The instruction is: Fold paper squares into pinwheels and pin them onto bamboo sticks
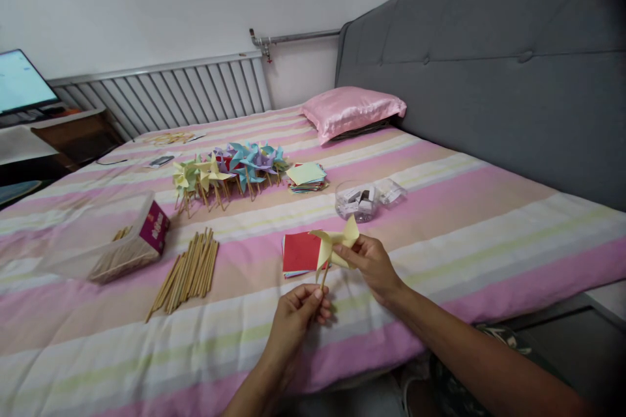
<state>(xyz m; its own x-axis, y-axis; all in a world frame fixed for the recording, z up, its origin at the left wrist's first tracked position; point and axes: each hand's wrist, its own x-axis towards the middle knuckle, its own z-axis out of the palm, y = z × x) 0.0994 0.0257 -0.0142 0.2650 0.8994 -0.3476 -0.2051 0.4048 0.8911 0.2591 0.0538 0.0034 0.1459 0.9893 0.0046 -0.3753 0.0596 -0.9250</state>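
A pale yellow paper pinwheel (pixel 335 244) on a thin wooden stick is held above the striped bed. My left hand (pixel 297 314) pinches the lower end of the stick. My right hand (pixel 372 264) grips the pinwheel's paper blades from the right side. Just behind the pinwheel lies a stack of square papers (pixel 300 253) with a red sheet on top.
A pile of wooden sticks (pixel 188 268) and an open stick box (pixel 132 244) lie to the left. Finished pinwheels (pixel 229 169) stand in a row farther back, next to more paper squares (pixel 306 176). A clear plastic container (pixel 357 201) and a pink pillow (pixel 352 111) sit right.
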